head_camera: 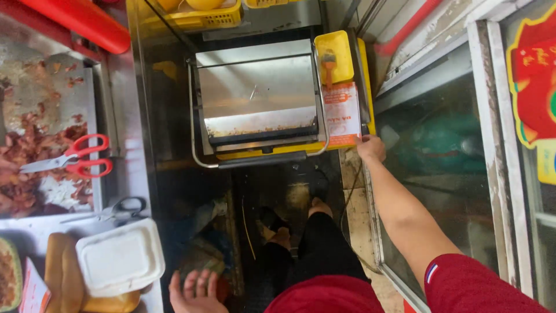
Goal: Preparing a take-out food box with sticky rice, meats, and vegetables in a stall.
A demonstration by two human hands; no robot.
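A steel panini press (258, 95) with a yellow base stands ahead of me, its lid closed and its black handle bar (263, 159) at the front. My right hand (370, 148) reaches out and touches the press's front right corner, beside an orange-and-white paper (341, 113) lying on it. A yellow tub (341, 49) with a brush (329, 64) in it sits on the right side of the press. My left hand (196, 290) hangs low with the palm up and fingers apart, empty, next to a white foam box (119, 255).
On the left counter lie a tray of chopped meat (35, 145), red-handled scissors (72, 156), black-handled scissors (121, 208) and bread rolls (63, 272). A glass display case (440, 168) stands at the right. My legs and feet (301, 232) are on the dark floor below.
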